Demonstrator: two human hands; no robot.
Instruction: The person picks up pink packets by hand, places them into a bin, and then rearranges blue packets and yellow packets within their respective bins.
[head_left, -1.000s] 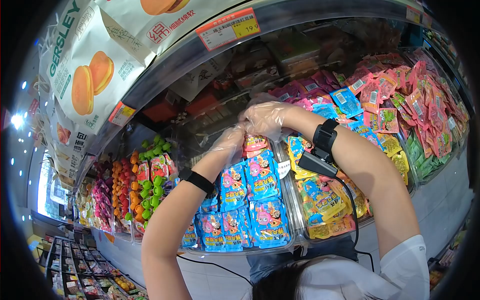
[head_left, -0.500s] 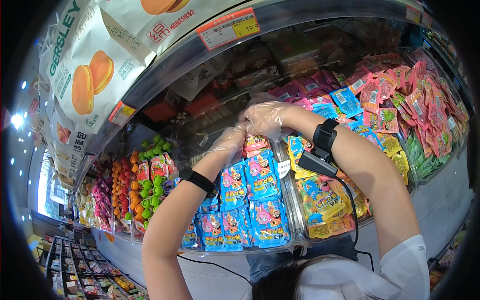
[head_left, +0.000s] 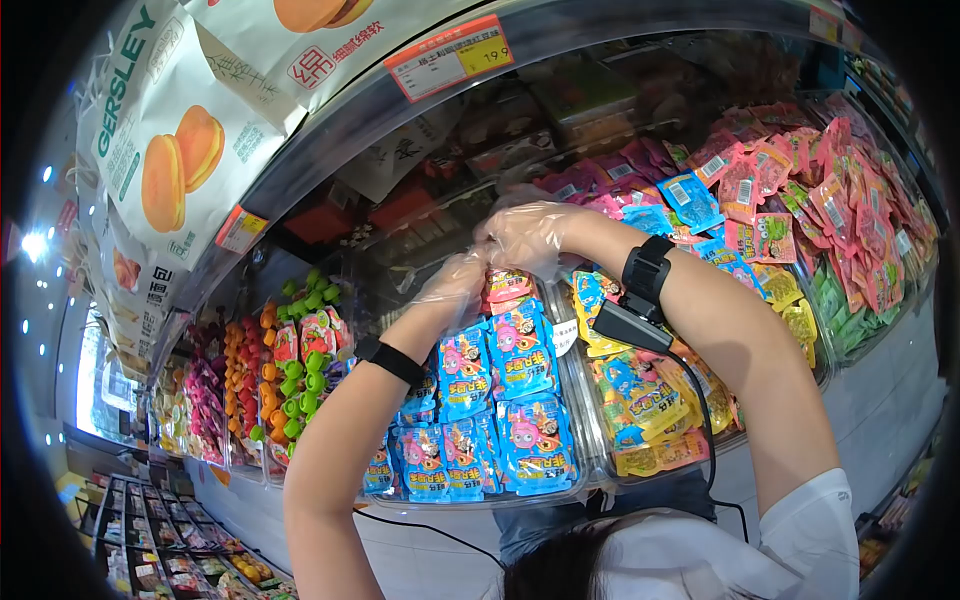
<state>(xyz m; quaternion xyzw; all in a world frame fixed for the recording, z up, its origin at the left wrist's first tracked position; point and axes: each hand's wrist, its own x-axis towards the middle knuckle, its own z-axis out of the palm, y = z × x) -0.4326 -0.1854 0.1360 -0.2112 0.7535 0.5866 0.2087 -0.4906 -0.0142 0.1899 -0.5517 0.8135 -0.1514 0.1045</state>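
My left hand (head_left: 455,284) and my right hand (head_left: 527,236), both in clear plastic gloves, meet over the back of a clear bin (head_left: 545,500). The fingers of both are pinched together, and I cannot tell what is between them. A red candy packet (head_left: 508,288) shows directly beneath the fingertips, its upper end covered by the hands. Nearer to me, upright rows of blue candy packets (head_left: 537,440) with a pink cartoon figure fill the bin. Black straps circle both wrists, the right one carrying a small black device (head_left: 632,327) with a cable.
To the right, one bin holds yellow packets (head_left: 650,400); pink packets (head_left: 860,230) are heaped farther right. Green and orange toy-like candies (head_left: 315,370) stand at the left. A shelf edge with a price tag (head_left: 450,58) and white bread bags (head_left: 180,150) overhangs the back.
The view has shifted very slightly. Both hands stay together at the back of the bin, with only a small movement of the fingers.
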